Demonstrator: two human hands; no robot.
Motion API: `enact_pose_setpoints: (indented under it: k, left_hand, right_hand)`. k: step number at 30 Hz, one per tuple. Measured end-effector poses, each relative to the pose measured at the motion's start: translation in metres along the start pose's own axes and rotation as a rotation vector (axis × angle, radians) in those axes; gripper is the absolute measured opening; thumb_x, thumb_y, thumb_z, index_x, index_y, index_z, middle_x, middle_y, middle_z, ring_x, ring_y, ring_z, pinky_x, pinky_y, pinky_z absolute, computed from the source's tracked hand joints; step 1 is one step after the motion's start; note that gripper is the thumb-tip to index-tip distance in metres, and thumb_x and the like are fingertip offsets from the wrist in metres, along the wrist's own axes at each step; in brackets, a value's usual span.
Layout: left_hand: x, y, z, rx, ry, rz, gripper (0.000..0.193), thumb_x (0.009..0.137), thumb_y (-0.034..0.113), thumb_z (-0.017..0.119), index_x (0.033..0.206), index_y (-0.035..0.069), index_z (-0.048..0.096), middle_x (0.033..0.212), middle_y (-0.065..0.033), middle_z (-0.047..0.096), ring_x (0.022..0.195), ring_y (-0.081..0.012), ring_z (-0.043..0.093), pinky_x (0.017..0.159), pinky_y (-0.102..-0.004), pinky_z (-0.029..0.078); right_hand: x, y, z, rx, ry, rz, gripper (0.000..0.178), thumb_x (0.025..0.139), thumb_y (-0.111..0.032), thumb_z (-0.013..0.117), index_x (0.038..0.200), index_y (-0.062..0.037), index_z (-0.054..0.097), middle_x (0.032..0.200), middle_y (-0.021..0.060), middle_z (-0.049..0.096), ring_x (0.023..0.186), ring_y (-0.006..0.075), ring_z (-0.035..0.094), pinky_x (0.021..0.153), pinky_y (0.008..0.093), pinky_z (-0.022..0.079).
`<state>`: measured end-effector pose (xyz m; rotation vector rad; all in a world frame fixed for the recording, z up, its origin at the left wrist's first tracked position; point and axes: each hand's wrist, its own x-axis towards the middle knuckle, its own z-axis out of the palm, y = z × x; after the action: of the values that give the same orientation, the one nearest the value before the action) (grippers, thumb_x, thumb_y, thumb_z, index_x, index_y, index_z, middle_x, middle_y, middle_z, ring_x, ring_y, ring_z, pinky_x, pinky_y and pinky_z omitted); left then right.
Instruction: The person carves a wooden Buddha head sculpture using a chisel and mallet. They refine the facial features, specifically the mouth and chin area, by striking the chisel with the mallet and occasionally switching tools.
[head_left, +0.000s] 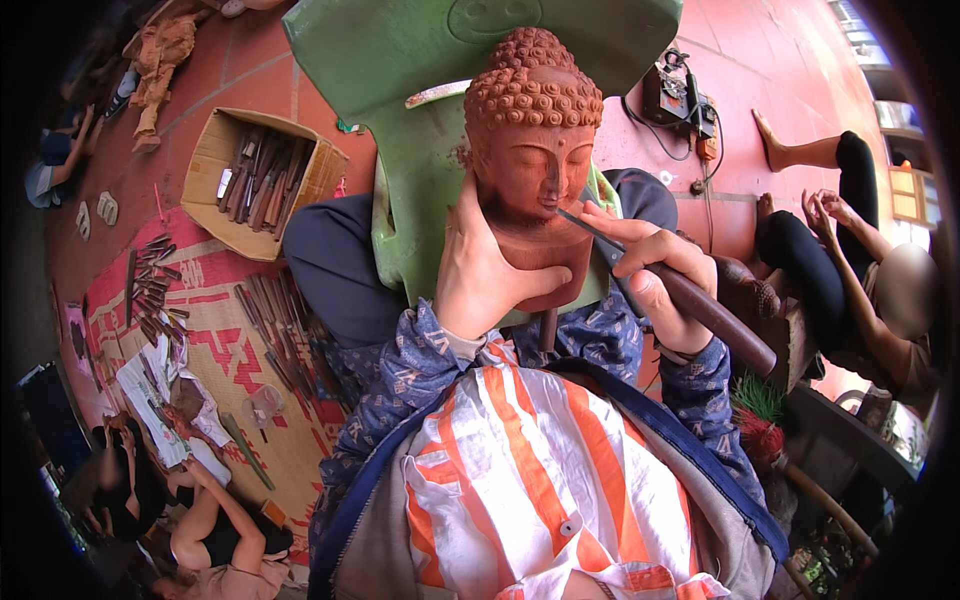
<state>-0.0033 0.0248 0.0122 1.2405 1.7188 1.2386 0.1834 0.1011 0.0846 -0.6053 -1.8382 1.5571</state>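
Note:
A reddish-brown carved Buddha head [535,150] with curled hair and closed eyes stands upright in front of me, its neck and chest block below. My left hand [490,255] wraps round the side of its neck, the thumb lying across the chest block. In my right hand [665,275] is a carving chisel [715,315] with a thick dark wooden handle. Its narrow metal blade slants up to the left, and the tip is at the mouth and chin of the head. Whether the tip touches the wood is too fine to tell.
Behind the head is a green plastic chair [420,190]. On the left, a cardboard box [215,215] holds several chisels, and more tools [155,275] lie on a patterned mat [215,350]. A power unit [675,100] with cables sits at the right. Other people sit at both sides.

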Motion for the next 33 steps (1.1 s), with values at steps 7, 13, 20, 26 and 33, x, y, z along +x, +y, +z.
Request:
enact_pose_setpoints:
  k: [7, 13, 20, 26, 33]
  left_hand:
    - [0.0, 0.001, 0.001, 0.011, -0.004, -0.008, 0.128, 0.049, 0.028, 0.092, 0.143, -0.009, 0.014, 0.127, -0.0326, 0.042, 0.12, -0.0453, 0.046, 0.102, -0.047, 0.04]
    - [0.0, 0.0, 0.0, 0.023, -0.004, -0.003, 0.129, 0.049, 0.028, 0.092, 0.144, -0.008, 0.013, 0.127, -0.0325, 0.042, 0.119, -0.045, 0.046, 0.102, -0.0473, 0.04]
    - [-0.001, 0.004, 0.0, 0.025, 0.007, -0.019, 0.129, 0.048, 0.028, 0.091, 0.144, -0.009, 0.013, 0.127, -0.0323, 0.042, 0.119, -0.0451, 0.046, 0.101, -0.0471, 0.039]
    - [-0.001, 0.006, -0.001, 0.022, 0.003, -0.035, 0.129, 0.049, 0.03, 0.091, 0.144, -0.009, 0.013, 0.128, -0.0327, 0.042, 0.121, -0.0454, 0.044, 0.103, -0.0475, 0.038]
    - [-0.001, 0.004, -0.001, 0.007, 0.003, -0.026, 0.132, 0.049, 0.035, 0.091, 0.144, -0.011, 0.013, 0.128, -0.0339, 0.041, 0.121, -0.0456, 0.043, 0.103, -0.0477, 0.038]
  right_hand:
    - [-0.002, 0.008, -0.005, -0.09, -0.083, 0.025, 0.028, 0.089, -0.023, 0.068, 0.08, 0.002, 0.058, 0.113, 0.0262, 0.064, 0.121, 0.0368, 0.056, 0.103, 0.0437, 0.04]
    - [0.01, -0.006, -0.002, -0.224, -0.111, -0.001, 0.024, 0.088, -0.018, 0.067, 0.081, 0.0023, 0.057, 0.115, 0.0257, 0.064, 0.126, 0.0387, 0.051, 0.109, 0.0469, 0.03]
    - [0.018, -0.016, 0.008, -0.382, -0.107, 0.037, 0.02, 0.087, -0.013, 0.068, 0.082, 0.0034, 0.057, 0.111, 0.0266, 0.063, 0.124, 0.039, 0.053, 0.109, 0.0445, 0.03]
    - [0.026, -0.027, 0.013, -0.501, -0.128, 0.04, 0.018, 0.086, -0.011, 0.067, 0.082, 0.0032, 0.057, 0.105, 0.0236, 0.064, 0.116, 0.0398, 0.058, 0.107, 0.0453, 0.034]
    - [0.03, -0.027, 0.02, -0.582, -0.14, 0.016, 0.018, 0.083, -0.013, 0.07, 0.082, 0.0002, 0.057, 0.101, 0.0213, 0.062, 0.095, 0.0398, 0.061, 0.097, 0.0445, 0.041]
